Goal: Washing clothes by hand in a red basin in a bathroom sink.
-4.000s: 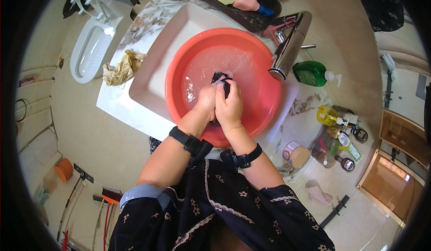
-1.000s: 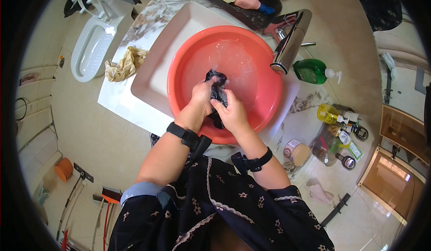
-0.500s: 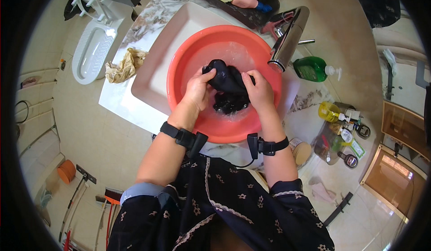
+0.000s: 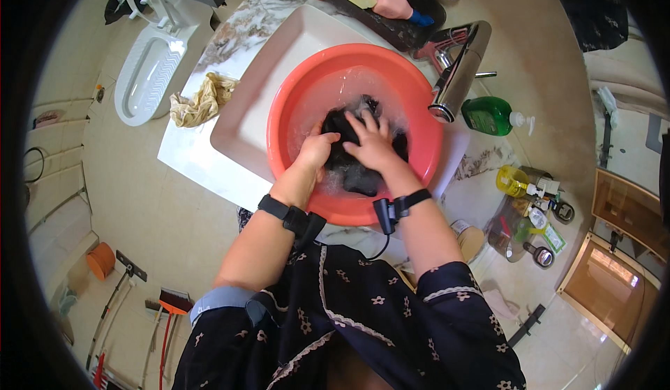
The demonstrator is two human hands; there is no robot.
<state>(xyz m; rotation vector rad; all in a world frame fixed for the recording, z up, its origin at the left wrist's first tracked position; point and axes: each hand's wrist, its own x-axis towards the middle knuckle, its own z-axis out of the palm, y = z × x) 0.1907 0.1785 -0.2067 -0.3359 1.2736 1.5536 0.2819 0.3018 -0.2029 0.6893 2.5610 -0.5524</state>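
Observation:
A wet black cloth (image 4: 360,180) lies bunched in sudsy water inside a coral-coloured plastic basin (image 4: 280,104). At the cloth's left edge, my left hand (image 4: 315,151) has its thumb on top and its fingers curled underneath, partly hidden by cloth and water. My right hand (image 4: 374,142) rests on the cloth from above, fingers spread apart and pressing down. What kind of garment or cloth it is, I cannot tell.
The basin stands in a white sink (image 4: 241,114), with a chrome faucet (image 4: 460,72) at its right rim. Beside that is a green pump bottle (image 4: 486,115). A crumpled cream cloth (image 4: 202,100) lies on the left counter; several bottles (image 4: 513,180) stand at right.
The black cloth has gone from being lifted between both hands down into the water. My right hand has let go of its pinch and spread its fingers over the cloth.

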